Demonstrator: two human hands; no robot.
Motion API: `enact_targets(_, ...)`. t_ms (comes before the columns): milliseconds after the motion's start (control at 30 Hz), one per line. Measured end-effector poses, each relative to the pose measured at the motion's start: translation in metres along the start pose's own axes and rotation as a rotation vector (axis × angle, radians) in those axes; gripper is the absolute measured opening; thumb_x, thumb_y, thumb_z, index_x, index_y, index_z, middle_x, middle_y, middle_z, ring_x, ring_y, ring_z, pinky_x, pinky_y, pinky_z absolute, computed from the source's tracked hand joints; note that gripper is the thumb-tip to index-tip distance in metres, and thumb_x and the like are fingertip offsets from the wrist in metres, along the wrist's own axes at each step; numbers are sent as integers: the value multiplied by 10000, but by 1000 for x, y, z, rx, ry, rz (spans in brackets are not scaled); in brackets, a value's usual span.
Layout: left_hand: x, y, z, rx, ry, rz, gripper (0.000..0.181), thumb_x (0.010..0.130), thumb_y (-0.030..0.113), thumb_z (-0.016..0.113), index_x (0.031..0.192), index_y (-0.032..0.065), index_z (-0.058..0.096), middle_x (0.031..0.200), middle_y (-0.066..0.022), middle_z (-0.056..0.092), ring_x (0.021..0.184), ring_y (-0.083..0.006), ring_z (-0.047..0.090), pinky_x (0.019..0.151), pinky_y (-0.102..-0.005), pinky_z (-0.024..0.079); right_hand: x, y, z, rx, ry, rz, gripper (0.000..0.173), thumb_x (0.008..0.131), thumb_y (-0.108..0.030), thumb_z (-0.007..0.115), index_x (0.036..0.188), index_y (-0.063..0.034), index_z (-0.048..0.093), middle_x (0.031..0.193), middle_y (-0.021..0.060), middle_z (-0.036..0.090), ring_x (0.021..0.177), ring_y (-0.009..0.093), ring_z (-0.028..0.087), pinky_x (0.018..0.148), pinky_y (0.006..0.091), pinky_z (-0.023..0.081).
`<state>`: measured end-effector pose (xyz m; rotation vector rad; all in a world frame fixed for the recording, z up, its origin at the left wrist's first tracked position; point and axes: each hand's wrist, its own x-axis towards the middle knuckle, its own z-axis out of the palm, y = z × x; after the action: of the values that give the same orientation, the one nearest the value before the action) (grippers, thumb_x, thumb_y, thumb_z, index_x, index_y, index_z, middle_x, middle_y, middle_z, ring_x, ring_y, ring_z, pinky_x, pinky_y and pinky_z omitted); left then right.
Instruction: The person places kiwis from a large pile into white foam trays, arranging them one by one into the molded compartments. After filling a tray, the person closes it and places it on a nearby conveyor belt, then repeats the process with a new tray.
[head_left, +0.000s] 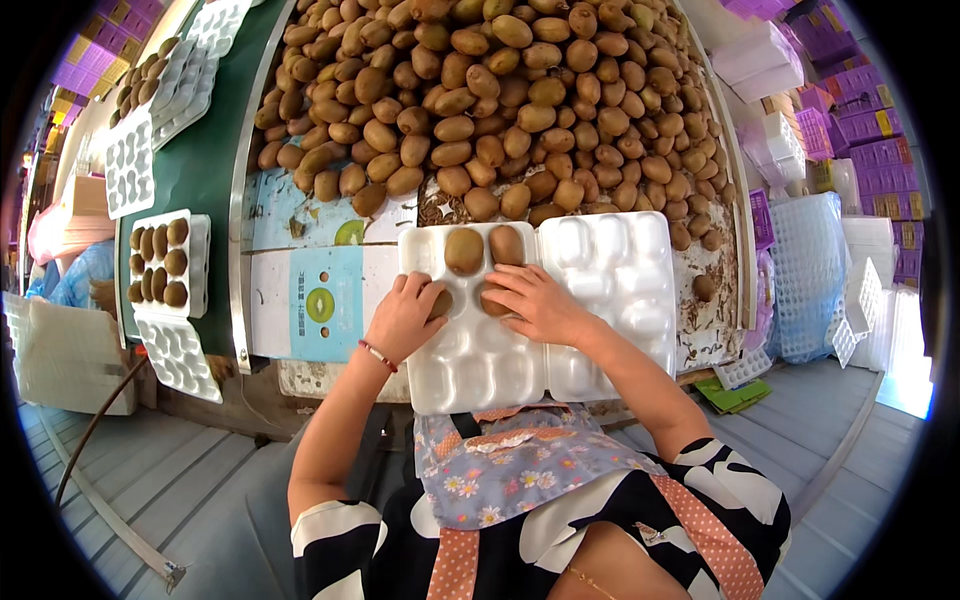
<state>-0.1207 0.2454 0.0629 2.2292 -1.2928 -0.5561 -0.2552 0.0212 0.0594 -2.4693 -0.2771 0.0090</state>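
A white moulded fruit tray (480, 367) lies before me, with a second white tray (611, 285) against its right side. Two kiwifruit, a rounder one (464, 251) and a narrower one (506, 245), sit in the far row of the left tray. My left hand (406, 315) has its thumb and fingers around a kiwifruit (441, 303) over the second row. Beside it, my right hand (541, 304) grips another kiwifruit (495, 299) with its fingers partly covering it. The near pockets of the left tray hold no fruit.
A large heap of kiwifruit (487, 112) covers the far worktop. Along the left runs a green conveyor belt (195, 157) with a metal edge, carrying a filled tray (161, 262) and other trays (129, 165). Wrapped tray stacks (810, 270) and purple crates (889, 165) stand at right.
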Motion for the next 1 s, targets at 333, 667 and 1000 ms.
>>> enact_targets(333,48,-20,0,-399,644,-435,407,812,210,664,1116,-9,505,1009,-162,580,925,-279,547,814,-357,447,77,118,-47,64,621,590,313,774,-167,682,1042,-53,568,1111,106,561,1040,302,535,848,387,455)
enact_targets(667,55,7,4,103,310,-549,375,746,303,666,979,37,542,947,-144,563,745,-344,585,646,-423,474,159,141,-49,-17,656,1037,941,724,-330,748,1385,15,174,1365,209,358,1160,330,484,942,423,438)
enact_targets(1000,63,-1,6,147,250,-472,357,733,276,658,970,29,555,900,-146,547,745,-343,578,640,-416,469,100,159,-56,1674,820,659,496,838,-394,424,1155,-27,525,1000,133,613,857,270,609,722,406,502)
